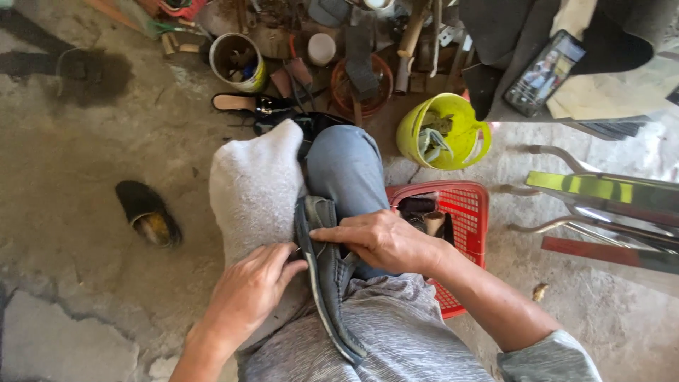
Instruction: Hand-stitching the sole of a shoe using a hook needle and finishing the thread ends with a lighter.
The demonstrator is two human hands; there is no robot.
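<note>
Here, a person is sitting over the concrete floor [78, 212], and a dark blue shoe [327, 283] is lying sole-edge up along the lap, between a grey cloth [253, 187] draped over one knee and the jeans-clad knee [346, 166]. The left hand [247, 293] is pressing at the shoe's 9 o'clock side, its grip pressed together with fingertips on the sole edge. The right hand [385, 240] is lying across the shoe from 3 o'clock, its grip spread flat and the thumb running along the upper.

At 3 o'clock of the hands a red plastic basket [467, 212] is holding a dark brush and a small tube. At 1 o'clock a yellow-green bucket [442, 134] is holding crumpled scraps. At 11 o'clock a tin can [237, 60] is holding small tools, too small to tell apart. A phone [544, 72] is resting on dark material at 2 o'clock. A lone black shoe [148, 213] is lying at 9 o'clock.
</note>
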